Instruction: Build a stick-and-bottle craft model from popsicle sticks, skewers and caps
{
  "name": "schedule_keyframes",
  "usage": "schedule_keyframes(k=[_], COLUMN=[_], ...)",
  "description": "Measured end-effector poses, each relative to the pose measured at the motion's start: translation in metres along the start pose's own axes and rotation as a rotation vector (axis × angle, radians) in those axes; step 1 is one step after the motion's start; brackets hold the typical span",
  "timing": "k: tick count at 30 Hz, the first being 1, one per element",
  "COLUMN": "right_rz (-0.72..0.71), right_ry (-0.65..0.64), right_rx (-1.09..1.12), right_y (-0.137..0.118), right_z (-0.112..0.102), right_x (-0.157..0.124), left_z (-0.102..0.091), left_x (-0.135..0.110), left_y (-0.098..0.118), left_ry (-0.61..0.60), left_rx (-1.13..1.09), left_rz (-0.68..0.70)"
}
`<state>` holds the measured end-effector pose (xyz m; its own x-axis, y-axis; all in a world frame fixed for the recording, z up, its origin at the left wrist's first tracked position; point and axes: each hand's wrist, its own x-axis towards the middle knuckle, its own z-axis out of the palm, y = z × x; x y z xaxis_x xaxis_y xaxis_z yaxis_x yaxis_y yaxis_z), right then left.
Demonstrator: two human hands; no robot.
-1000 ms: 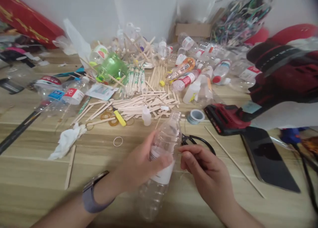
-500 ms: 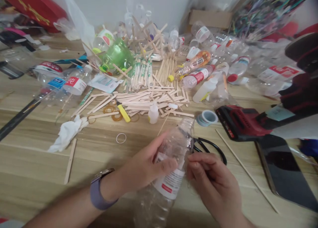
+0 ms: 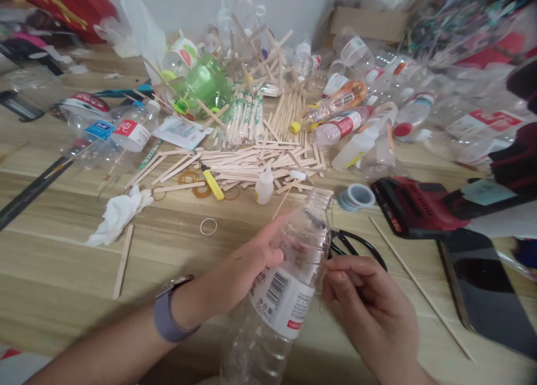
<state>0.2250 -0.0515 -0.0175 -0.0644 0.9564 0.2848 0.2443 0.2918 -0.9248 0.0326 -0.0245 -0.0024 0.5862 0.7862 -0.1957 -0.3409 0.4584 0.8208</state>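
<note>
My left hand (image 3: 247,270), with a watch on a purple strap, is closed around the upper part of a clear plastic bottle (image 3: 272,312). The bottle is tilted, its uncapped mouth pointing away from me, and a white label with a barcode faces up. My right hand (image 3: 364,312) is pinched at the bottle's right side near the shoulder. A thin thread (image 3: 322,302), faint and hard to follow, shows at its fingertips. Black-handled scissors (image 3: 358,248) lie behind the right hand, partly hidden by the bottle. A grey-blue spool (image 3: 356,197) stands beyond the bottle's mouth.
Craft sticks (image 3: 251,167) lie piled mid-table, with a small glue bottle (image 3: 264,186) and a yellow-handled tool (image 3: 213,183) in front. Several plastic bottles (image 3: 344,125) fill the back. On the right are a red-black power tool (image 3: 415,206), a phone (image 3: 482,284) and a thin wooden skewer (image 3: 419,287).
The bottle has turned about its length, bringing the label's barcode into sight. My left thumb has shifted up and left across it. My right hand keeps its pinch beside the bottle.
</note>
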Motion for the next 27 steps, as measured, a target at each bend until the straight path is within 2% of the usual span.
schedule_keyframes(k=[10,14,16,21,27], right_rz=[0.021,-0.048,-0.049,-0.002,0.149], right_ry=[-0.041,-0.063,-0.064,-0.023,0.028], right_rx=[-0.153,-0.172,-0.185,-0.175,-0.096], right_y=[-0.0014,-0.0004,0.0005,-0.0003,-0.0032], right_z=[-0.0004,-0.0002,-0.0005,-0.0012,0.0002], right_x=[-0.0005,-0.0059,-0.0074,-0.0039,0.0023], left_z=[0.0016,0.0029,0.0032,0.0036,0.0042], left_x=[-0.0005,-0.0012,-0.0012,0.0022,0.0017], left_y=[0.0023,0.0005,-0.0012,-0.0036,-0.0010], left_ry=[0.017,0.125,0.139,0.056,0.078], left_rx=[0.003,0.105,0.110,-0.041,-0.135], left_rz=[-0.021,0.016,0.021,0.087,-0.008])
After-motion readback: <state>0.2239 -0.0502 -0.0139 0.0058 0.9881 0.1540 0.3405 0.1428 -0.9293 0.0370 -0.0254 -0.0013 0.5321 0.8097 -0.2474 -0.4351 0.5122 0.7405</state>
